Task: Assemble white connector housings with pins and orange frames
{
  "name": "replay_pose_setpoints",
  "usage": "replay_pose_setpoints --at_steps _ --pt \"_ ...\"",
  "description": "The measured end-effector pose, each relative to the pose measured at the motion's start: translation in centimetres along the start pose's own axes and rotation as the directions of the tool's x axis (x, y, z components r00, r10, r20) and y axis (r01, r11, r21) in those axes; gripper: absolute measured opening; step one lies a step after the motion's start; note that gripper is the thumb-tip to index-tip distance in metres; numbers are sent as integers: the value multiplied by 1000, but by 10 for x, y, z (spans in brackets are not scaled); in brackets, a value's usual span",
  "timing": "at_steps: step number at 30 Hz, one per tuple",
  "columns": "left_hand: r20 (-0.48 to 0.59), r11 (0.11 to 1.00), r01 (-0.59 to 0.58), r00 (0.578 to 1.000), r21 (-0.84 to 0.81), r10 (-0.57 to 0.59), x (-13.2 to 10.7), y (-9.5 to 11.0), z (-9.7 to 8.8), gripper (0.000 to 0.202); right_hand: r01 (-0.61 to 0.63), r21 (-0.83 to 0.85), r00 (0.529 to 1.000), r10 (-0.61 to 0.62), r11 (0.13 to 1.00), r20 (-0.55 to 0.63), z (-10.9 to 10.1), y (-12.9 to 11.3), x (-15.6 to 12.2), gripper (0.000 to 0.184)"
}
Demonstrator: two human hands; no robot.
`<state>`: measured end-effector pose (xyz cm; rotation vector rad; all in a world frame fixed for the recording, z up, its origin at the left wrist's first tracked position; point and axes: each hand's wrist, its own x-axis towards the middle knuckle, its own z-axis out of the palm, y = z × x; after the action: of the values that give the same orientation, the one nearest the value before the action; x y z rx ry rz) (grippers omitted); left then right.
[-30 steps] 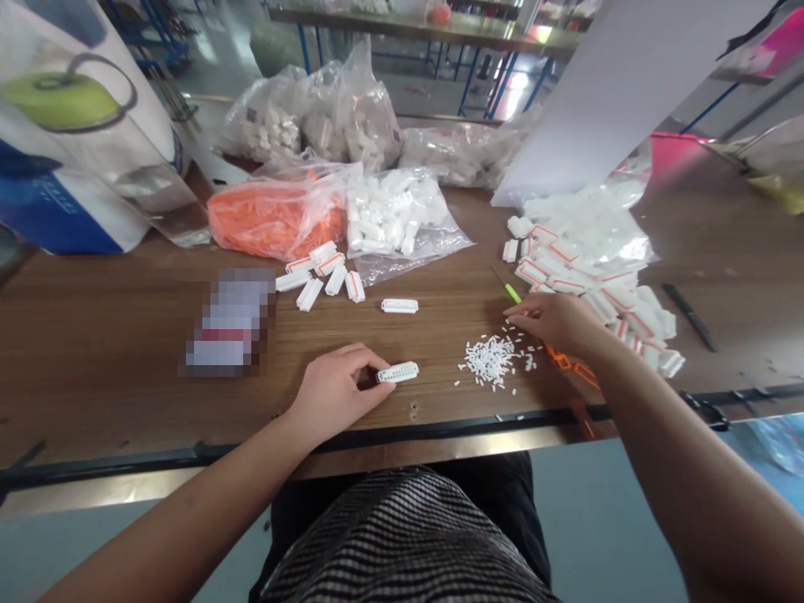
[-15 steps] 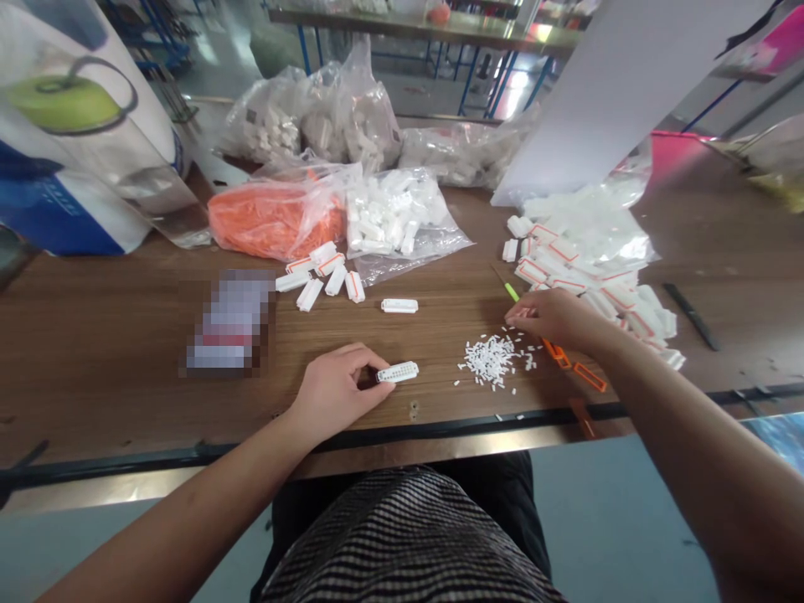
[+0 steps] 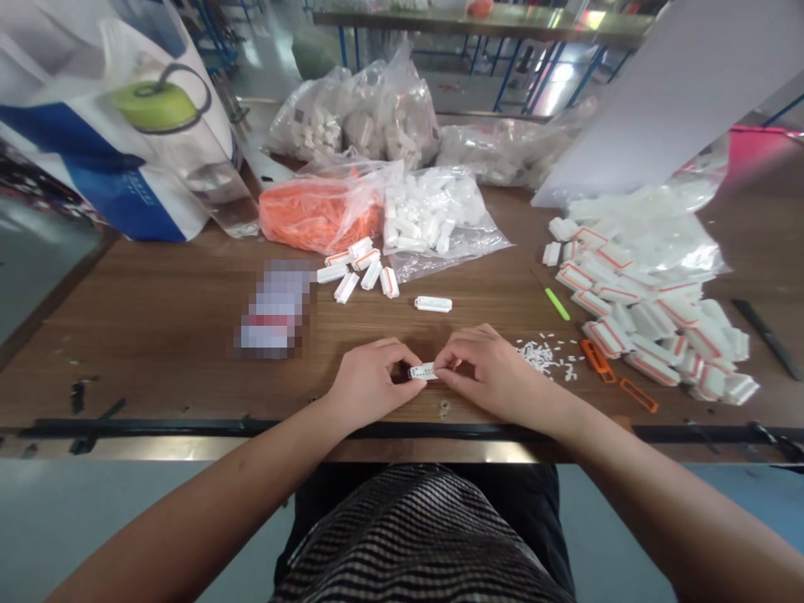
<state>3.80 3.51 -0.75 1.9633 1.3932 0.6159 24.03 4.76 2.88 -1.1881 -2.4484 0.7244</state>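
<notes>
Both my hands meet near the table's front edge over a small white connector housing (image 3: 422, 371). My left hand (image 3: 370, 381) pinches its left end, fingers curled. My right hand (image 3: 490, 368) grips its right end with pinched fingers, most of the part hidden between them. Just right of my right hand lies a scatter of tiny white pins (image 3: 545, 355). Two orange rectangular clips (image 3: 595, 358) lie beyond the pins. A loose white housing (image 3: 433, 304) rests a little farther back.
A heap of white housings with orange seals (image 3: 653, 322) lies at right. Small housings (image 3: 361, 272), a bag of orange parts (image 3: 317, 213) and bags of white parts (image 3: 433, 213) lie behind. A green-tipped tool (image 3: 556, 303), a black tool (image 3: 766, 327) and a shopping bag (image 3: 131, 142) sit around.
My right hand left the pin pile and came left to the housing in my left hand. The camera view shifted, so everything sits further right.
</notes>
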Motion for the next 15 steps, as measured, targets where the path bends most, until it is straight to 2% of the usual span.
replay_pose_setpoints --at_steps 5,15 --pt "-6 1000 9 1000 -25 -9 -1 3 -1 4 -1 -85 1000 2 996 21 7 6 4 14" --pt "2 1000 16 1000 -12 -16 0 3 -1 8 20 -140 1000 -18 990 16 7 7 2 14"
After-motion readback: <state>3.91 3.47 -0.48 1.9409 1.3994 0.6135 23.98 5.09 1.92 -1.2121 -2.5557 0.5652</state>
